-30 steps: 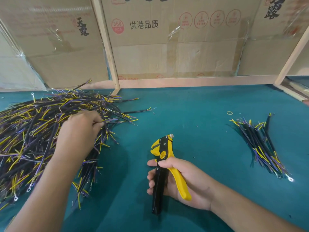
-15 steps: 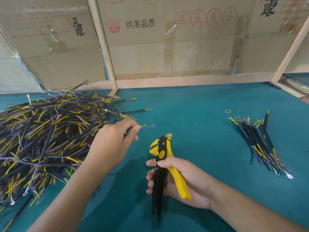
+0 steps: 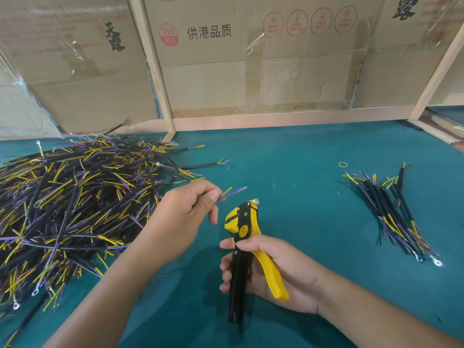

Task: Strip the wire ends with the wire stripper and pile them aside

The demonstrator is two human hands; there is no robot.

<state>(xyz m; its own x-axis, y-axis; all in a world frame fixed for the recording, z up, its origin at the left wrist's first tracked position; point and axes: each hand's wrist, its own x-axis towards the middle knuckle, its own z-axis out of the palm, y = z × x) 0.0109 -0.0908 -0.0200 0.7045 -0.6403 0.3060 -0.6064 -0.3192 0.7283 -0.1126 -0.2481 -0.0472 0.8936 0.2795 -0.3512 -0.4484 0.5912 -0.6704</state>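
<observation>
My left hand (image 3: 185, 212) pinches one wire (image 3: 229, 192) between thumb and fingers; its yellow and purple ends stick out to the right, just above and left of the stripper's jaws. My right hand (image 3: 271, 272) grips the yellow and black wire stripper (image 3: 244, 247) by its handles, head pointing up and away. A big heap of black, yellow and purple wires (image 3: 70, 207) covers the left of the teal table. A small pile of wires (image 3: 391, 212) lies at the right.
Cardboard boxes (image 3: 251, 59) behind a wooden frame (image 3: 155, 71) close off the back of the teal table (image 3: 288, 172). A yellow rubber band (image 3: 343, 164) lies near the small pile. Tiny bits of insulation dot the mat.
My left hand left the big heap with one wire and carried it right, toward the stripper's head. My right hand with the stripper has stayed in place.
</observation>
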